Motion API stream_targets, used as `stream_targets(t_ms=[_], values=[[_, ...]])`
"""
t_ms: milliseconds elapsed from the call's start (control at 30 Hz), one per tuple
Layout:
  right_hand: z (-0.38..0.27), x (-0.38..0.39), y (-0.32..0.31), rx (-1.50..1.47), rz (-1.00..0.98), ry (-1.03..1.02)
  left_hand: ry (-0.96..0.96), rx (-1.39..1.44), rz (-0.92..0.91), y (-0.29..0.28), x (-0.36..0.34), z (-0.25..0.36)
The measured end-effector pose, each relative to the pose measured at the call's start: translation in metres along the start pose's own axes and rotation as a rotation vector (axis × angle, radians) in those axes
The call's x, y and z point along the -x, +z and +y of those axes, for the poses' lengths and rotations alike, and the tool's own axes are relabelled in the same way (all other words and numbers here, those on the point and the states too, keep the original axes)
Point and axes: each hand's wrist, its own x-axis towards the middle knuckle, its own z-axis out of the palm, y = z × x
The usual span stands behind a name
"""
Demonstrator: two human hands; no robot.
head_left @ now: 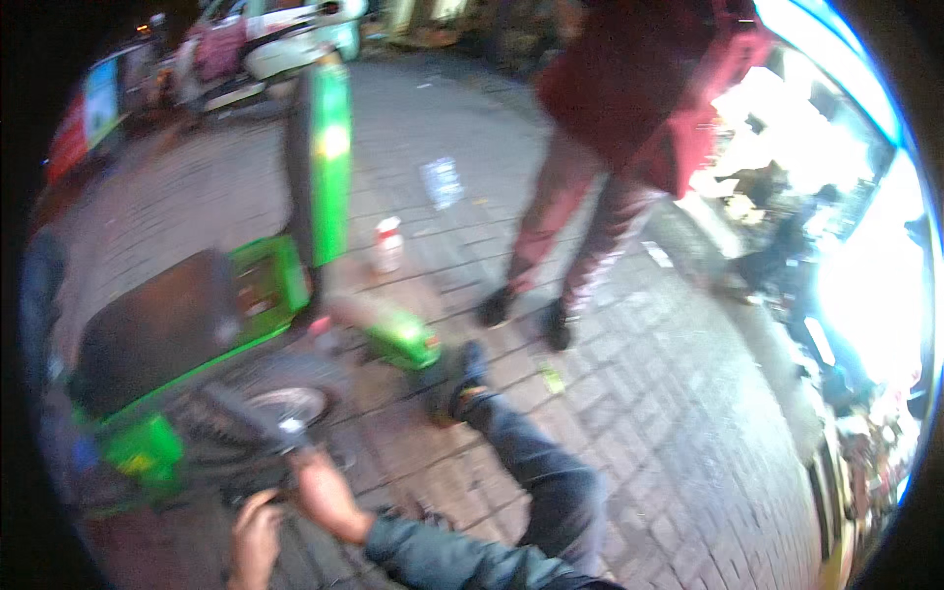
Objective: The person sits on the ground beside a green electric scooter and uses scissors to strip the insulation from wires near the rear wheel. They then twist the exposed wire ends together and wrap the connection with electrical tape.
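A green and black scooter [157, 329] takes up the left side, and its rear wheel [287, 403] is beside my hands. My right hand [326, 497] reaches in from a dark sleeve to the parts just below the wheel. Its fingers are blurred, close to a shiny metal part [292, 427]. To its left, my left hand [256, 539] has curled fingers pressed against a small dark thing that I cannot make out. A green mudguard [405, 339] sticks out past the wheel.
On the paving stand a white and red bottle [388, 246] and a person in dark red clothes [629, 108]. My outstretched leg [551, 467] lies to the right of my hands. A parked white scooter [295, 49] is behind. Brightly lit, cluttered goods [787, 211] line the right.
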Motion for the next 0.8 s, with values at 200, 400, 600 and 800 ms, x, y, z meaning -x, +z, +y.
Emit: stream_targets(t_ms=[200, 400, 600, 800], values=[[0.023, -0.014, 0.041, -0.576, 0.144, 0.108, 0.083, 0.015, -0.011, -0.005, -0.012, -0.002], [0.021, -0.009, 0.019, -0.7, 0.039, 0.255, 0.004, 0.042, 0.037, 0.001, -0.018, -0.002], [0.014, 0.004, -0.005, -0.684, -0.003, 0.198, -0.228, 0.163, 0.163, 0.017, -0.017, -0.019], [0.006, 0.0, 0.003, -0.676, 0.097, 0.286, -0.138, 0.223, 0.104, 0.012, -0.016, -0.024]])
